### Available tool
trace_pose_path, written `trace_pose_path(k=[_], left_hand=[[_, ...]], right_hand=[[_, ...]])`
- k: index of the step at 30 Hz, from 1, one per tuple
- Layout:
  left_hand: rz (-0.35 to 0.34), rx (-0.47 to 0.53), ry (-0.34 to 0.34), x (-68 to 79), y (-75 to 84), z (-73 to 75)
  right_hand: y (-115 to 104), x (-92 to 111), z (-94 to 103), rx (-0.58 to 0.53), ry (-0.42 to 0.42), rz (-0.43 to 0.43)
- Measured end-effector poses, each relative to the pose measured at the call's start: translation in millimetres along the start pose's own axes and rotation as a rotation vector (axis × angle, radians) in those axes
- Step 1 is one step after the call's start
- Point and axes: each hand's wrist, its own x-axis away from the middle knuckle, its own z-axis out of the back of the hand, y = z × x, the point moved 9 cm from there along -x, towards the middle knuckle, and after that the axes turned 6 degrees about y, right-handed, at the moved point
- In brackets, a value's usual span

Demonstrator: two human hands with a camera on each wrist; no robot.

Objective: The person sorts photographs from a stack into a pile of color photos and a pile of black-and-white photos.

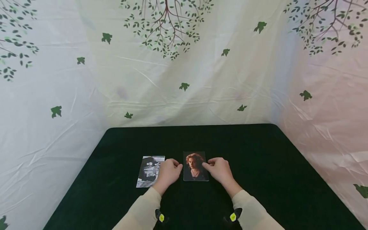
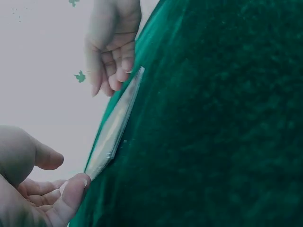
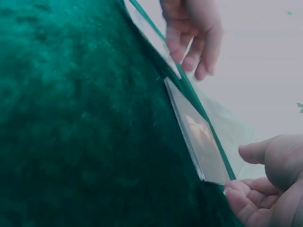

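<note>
On the dark cloth lies a picture card (image 1: 191, 172) showing a portrait of a person with reddish hair; its side edge looks fairly thick in the right wrist view. My left hand (image 1: 169, 172) is at the card's left edge, and in the left wrist view its fingertips (image 2: 78, 184) meet or nearly meet the near corner. The right hand (image 1: 221, 171) is at the right edge, its thumb apart from the fingers (image 3: 232, 194), which touch or almost touch the card. A black-and-white picture card (image 1: 146, 174) lies to the left, partly covered by my left hand.
A dark green velvety cloth (image 1: 244, 143) covers the table. Pale fabric (image 1: 161, 105) printed with leaves and branches hangs behind it and along both sides.
</note>
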Motion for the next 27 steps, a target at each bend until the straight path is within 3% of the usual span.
trace_pose_path(k=[10, 21, 27], left_hand=[[0.014, 0.033, -0.06, 1.9, -6.7, -21.1], [0.003, 0.004, -0.036, 1.9, -11.5, -22.3], [-0.021, -0.038, -0.019, 1.8, -8.3, -20.6]], right_hand=[[2, -2, -13.7, -0.007, -0.087, -0.037], [5, 1, -22.3, -0.086, -0.108, -0.051], [4, 1, -24.4, -0.063, -0.088, -0.037]])
